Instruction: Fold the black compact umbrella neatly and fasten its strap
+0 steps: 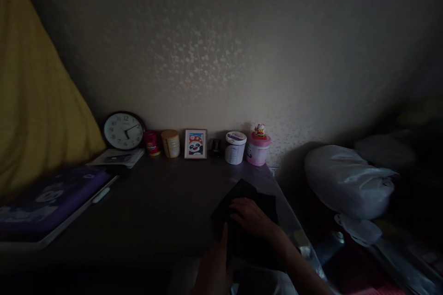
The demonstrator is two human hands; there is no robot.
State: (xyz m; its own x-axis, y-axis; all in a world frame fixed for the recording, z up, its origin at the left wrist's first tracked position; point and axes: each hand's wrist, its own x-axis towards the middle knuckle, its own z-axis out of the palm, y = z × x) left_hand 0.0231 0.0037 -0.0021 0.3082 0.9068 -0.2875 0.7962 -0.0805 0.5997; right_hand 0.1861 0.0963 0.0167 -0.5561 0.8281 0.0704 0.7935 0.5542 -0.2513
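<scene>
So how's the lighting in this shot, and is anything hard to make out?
Head view: dim overall, with a brighter patch on the middle of the wall and gloom at the right edge; the clock is readable; the dark, cloth-like item under the right hand shows little detail; the left hand is shadowy and soft.

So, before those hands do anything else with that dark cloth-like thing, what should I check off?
1. Right hand on the cloth-like thing: ok, it lies on top.
2. Left hand gripping it: cannot tell; it is at the near left side, in shadow.
3. Apart from the white tub and pink tub: ok, both stand behind it.
4. Inside the right edge of the table: ok.
5. Figurine upright: ok, on the pink tub's lid.
6. Light enough to see folds: not ok, very dark there.
</scene>
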